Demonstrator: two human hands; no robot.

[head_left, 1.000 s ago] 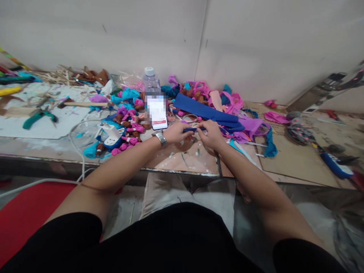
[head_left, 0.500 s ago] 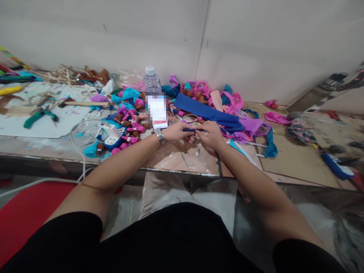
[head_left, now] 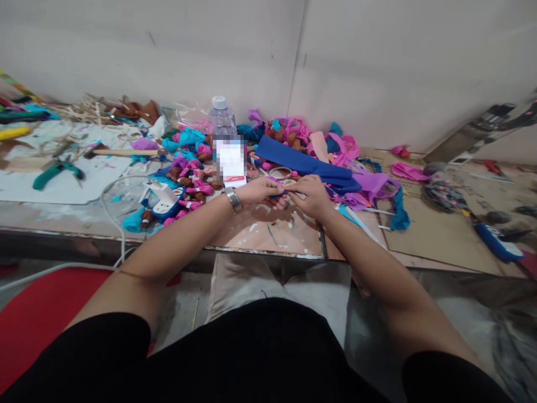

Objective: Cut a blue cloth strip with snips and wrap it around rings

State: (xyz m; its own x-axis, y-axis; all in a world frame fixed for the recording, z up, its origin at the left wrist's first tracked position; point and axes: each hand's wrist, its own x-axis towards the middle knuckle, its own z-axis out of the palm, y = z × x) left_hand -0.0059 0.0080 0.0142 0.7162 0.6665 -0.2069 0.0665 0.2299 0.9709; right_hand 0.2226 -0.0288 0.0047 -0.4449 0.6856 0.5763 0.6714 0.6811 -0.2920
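Note:
My left hand, with a metal watch at the wrist, is closed on a small blue-purple strip. Whether the strip is cloth or crepe paper I cannot make out. At the strip's right end, the fingers of my right hand are pinched together, almost touching the left fingertips. Just beyond both hands lie a pale ring-shaped roll and a long folded blue piece of material. A lit phone, partly blurred out, stands behind my left wrist.
Several pink, brown and blue wrapped bundles crowd the left, near a power socket with a white cable. A clear bottle stands behind them. Green-handled pliers and a hammer lie farther left. Cardboard covers the right side.
The blue strip between my fingers has turned and shows less length, with purple visible at its upper side. Both hands stay nearly in place, the left fingers slightly shifted.

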